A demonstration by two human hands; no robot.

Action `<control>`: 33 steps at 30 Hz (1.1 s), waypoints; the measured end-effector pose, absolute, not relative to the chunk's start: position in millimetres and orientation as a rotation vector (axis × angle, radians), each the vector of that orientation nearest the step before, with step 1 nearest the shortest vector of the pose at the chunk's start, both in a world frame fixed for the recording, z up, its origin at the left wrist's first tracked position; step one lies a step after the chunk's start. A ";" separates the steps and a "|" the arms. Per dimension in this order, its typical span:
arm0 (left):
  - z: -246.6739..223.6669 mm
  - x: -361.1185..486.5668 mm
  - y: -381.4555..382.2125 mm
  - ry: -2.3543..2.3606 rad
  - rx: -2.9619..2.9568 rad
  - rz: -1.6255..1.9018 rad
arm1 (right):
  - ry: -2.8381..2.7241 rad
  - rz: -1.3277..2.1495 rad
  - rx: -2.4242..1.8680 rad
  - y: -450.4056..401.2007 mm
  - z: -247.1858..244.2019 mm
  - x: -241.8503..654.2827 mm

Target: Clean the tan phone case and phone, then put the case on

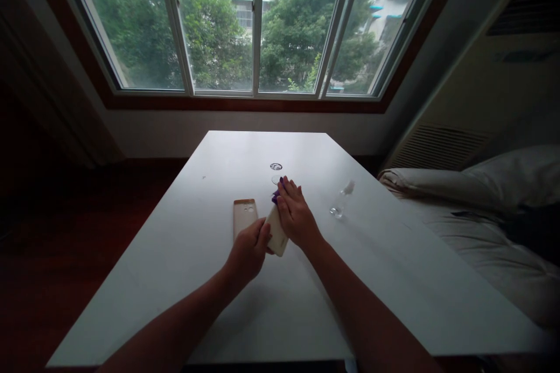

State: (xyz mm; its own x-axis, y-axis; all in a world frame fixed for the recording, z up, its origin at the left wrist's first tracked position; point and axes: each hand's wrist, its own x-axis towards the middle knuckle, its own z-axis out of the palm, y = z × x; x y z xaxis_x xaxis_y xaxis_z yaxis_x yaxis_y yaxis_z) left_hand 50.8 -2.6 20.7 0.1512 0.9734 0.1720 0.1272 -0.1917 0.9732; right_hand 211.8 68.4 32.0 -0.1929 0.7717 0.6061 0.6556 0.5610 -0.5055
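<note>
My left hand is closed around the lower left edge of a pale smartphone, held tilted above the table. Pressed flat over the phone's upper part is my right hand, with a purple cloth under its fingers, partly hidden. The phone's back, with small lettering near its lower end, faces up. Just left of it a beige phone case with camera cutouts lies on the table, its lower part behind my left hand. A clear spray bottle lies to the right of my right hand.
The white table carries a dark-patterned round piece and a clear disc-like item beyond my hands. A window is behind the table. Bedding lies to the right, below a large cream-coloured unit with vents.
</note>
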 end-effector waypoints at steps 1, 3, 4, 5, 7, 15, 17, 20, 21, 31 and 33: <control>21.1 50.8 -1.4 1.134 1.485 1.196 | -1.895 0.167 -1.168 70.1 30.5 212.9; 22.9 48.8 2.5 1.170 1.425 1.268 | -1.869 0.165 -1.172 72.3 27.4 214.0; 24.0 47.0 5.0 1.175 1.388 1.304 | -1.867 0.166 -1.158 72.4 26.3 213.8; 24.9 44.7 7.8 1.173 1.345 1.340 | -1.875 0.175 -1.132 71.7 25.5 212.9; 25.7 39.4 13.8 1.140 1.247 1.399 | -1.912 0.214 -1.046 67.6 24.5 208.5; 18.7 33.3 23.7 0.981 1.065 1.464 | -1.975 0.387 -0.782 41.6 17.5 179.9; 17.5 36.6 20.3 0.986 1.125 1.443 | -1.926 0.430 -0.823 42.3 15.3 178.7; 16.1 41.8 12.8 0.994 1.268 1.362 | -1.770 0.462 -0.929 49.2 13.2 182.0; 15.6 43.4 10.2 0.992 1.311 1.332 | -1.701 0.473 -0.965 52.1 12.9 183.7; 15.0 46.0 5.5 1.021 1.367 1.302 | -1.030 1.056 -0.930 62.3 25.7 191.1; 16.4 44.7 7.9 1.047 1.310 1.319 | -1.016 1.161 -0.872 60.6 26.7 189.3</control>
State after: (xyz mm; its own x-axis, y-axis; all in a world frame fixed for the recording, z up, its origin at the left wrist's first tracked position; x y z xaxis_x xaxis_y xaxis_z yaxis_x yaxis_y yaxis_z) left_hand 44.7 7.9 16.4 0.0443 0.9849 0.1671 -0.0610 -0.1643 0.9845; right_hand 189.3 60.6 26.7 0.0903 0.9805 0.1746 -0.3032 0.1941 -0.9329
